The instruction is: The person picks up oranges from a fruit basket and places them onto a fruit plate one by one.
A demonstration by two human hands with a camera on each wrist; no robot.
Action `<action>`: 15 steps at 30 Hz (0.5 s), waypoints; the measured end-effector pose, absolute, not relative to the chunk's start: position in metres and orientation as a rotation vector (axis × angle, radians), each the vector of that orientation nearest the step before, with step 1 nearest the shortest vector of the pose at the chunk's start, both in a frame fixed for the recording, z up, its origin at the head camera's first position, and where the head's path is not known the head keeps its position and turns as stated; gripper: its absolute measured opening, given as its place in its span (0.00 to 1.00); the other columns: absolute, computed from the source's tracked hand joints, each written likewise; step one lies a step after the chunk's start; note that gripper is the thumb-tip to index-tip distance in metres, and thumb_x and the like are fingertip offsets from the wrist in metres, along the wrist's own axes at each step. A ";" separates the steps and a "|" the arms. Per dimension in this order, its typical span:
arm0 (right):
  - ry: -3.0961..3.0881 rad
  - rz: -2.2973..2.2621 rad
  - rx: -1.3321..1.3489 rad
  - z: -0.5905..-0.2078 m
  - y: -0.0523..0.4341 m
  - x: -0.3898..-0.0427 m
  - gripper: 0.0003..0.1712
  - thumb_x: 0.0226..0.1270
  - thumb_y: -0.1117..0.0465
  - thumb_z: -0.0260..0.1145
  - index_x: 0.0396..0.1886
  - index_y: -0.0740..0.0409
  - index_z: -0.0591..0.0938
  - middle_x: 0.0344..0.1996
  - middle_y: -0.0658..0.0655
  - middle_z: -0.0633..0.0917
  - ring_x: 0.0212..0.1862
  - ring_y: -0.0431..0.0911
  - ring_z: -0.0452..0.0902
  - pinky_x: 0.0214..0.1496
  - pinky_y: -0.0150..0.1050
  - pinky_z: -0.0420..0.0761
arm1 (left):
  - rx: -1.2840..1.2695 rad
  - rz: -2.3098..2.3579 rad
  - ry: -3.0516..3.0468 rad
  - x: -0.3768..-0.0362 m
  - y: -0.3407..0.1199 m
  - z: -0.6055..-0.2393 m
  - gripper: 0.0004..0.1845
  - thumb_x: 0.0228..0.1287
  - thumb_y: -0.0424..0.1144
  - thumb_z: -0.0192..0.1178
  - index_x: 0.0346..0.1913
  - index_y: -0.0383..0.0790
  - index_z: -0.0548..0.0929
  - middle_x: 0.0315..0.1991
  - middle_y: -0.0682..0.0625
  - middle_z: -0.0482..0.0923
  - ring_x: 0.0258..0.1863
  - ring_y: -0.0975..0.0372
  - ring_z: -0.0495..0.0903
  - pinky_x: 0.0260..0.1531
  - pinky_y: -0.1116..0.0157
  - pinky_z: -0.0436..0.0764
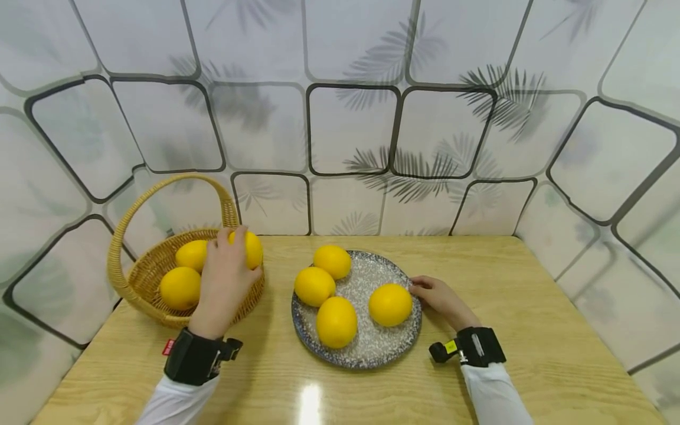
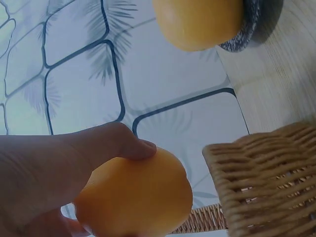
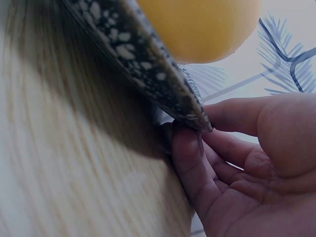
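Observation:
My left hand (image 1: 225,268) holds a smooth yellow lemon (image 1: 253,250) at the right side of the wicker basket (image 1: 143,277). In the left wrist view, the thumb lies on top of this lemon (image 2: 136,195), beside the woven rim (image 2: 266,173). Two more lemons, one behind (image 1: 192,255) and one nearer (image 1: 180,288), lie inside the basket. Several lemons rest on the speckled grey plate (image 1: 366,354), three grouped at its left and one lemon (image 1: 390,304) at its right. My right hand (image 1: 441,298) pinches the plate's right edge (image 3: 190,111) between thumb and fingers.
A tall arched handle (image 1: 170,180) rises over the basket. Both stand on a light wooden table (image 1: 531,319), with a patterned curtain (image 1: 350,130) behind and at the sides. A small red tag (image 1: 168,347) shows near the basket's front.

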State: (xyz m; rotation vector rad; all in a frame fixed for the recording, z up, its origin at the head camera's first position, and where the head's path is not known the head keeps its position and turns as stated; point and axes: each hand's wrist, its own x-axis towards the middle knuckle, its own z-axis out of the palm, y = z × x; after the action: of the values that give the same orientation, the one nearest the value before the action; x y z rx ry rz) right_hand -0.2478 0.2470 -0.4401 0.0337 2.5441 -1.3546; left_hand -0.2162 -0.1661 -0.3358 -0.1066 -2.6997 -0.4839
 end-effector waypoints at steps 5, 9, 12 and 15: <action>2.562 -1.321 0.050 -0.439 0.247 -0.247 0.27 0.79 0.56 0.56 0.69 0.69 0.74 0.64 0.71 0.78 0.60 0.56 0.77 0.64 0.50 0.79 | -0.136 -0.507 -2.706 -0.213 -0.155 -0.336 0.42 0.55 0.34 0.73 0.72 0.30 0.66 0.66 0.24 0.64 0.57 0.29 0.69 0.55 0.39 0.77; 2.556 -1.331 0.050 -0.439 0.247 -0.247 0.27 0.79 0.57 0.56 0.69 0.68 0.73 0.65 0.70 0.78 0.60 0.56 0.77 0.63 0.49 0.80 | -0.156 -0.513 -2.709 -0.214 -0.147 -0.336 0.42 0.54 0.35 0.73 0.71 0.32 0.66 0.65 0.25 0.65 0.57 0.29 0.70 0.52 0.39 0.80; 2.549 -1.342 0.047 -0.439 0.247 -0.248 0.27 0.79 0.56 0.56 0.70 0.68 0.73 0.65 0.70 0.78 0.61 0.55 0.77 0.63 0.48 0.80 | -0.167 -0.489 -2.715 -0.214 -0.141 -0.336 0.43 0.53 0.35 0.74 0.71 0.33 0.67 0.64 0.26 0.66 0.57 0.30 0.71 0.51 0.40 0.81; 2.546 -1.346 0.041 -0.439 0.247 -0.248 0.27 0.79 0.56 0.56 0.70 0.68 0.73 0.65 0.70 0.78 0.60 0.55 0.77 0.62 0.47 0.80 | -0.187 -0.458 -2.725 -0.215 -0.135 -0.337 0.42 0.52 0.36 0.75 0.71 0.33 0.67 0.63 0.27 0.67 0.58 0.30 0.72 0.51 0.41 0.82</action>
State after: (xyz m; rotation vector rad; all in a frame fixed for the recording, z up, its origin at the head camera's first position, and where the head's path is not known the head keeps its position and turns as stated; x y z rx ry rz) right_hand -0.2481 0.2471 -0.4386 0.0413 2.5464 -1.3459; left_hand -0.2147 -0.1349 -0.3368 -0.1865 -2.7254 -0.4579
